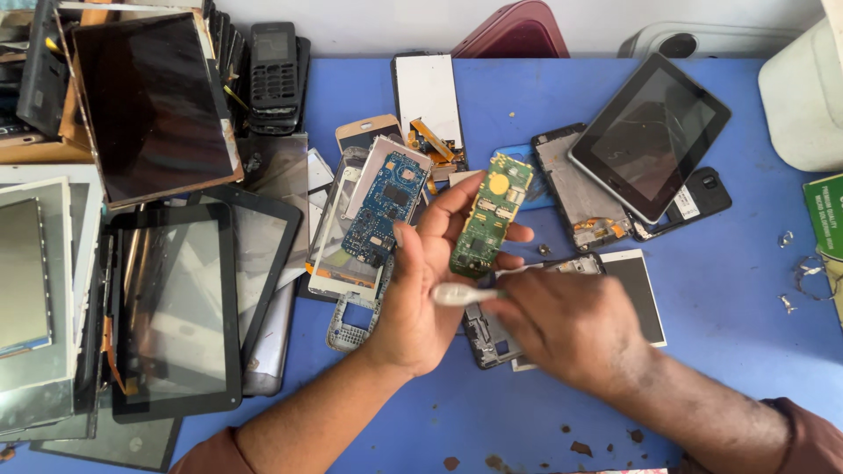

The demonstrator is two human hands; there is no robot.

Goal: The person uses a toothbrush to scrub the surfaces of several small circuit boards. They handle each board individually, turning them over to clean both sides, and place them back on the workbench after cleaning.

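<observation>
My left hand (421, 281) holds a green phone circuit board (490, 215) upright between thumb and fingers, above the blue table. My right hand (566, 325) grips a small white tool (458, 295), blurred with motion, whose tip lies just below the board's lower end. A blue circuit board (385, 211) lies on a phone frame just left of my left hand.
Stacked tablets and screens (176, 307) fill the left side. A dark keypad phone (274, 75) stands at the back. A black tablet (652, 132) and opened phone shells (580, 189) lie at right. A white container (803, 96) sits at the far right. Small debris dots the blue table (738, 298).
</observation>
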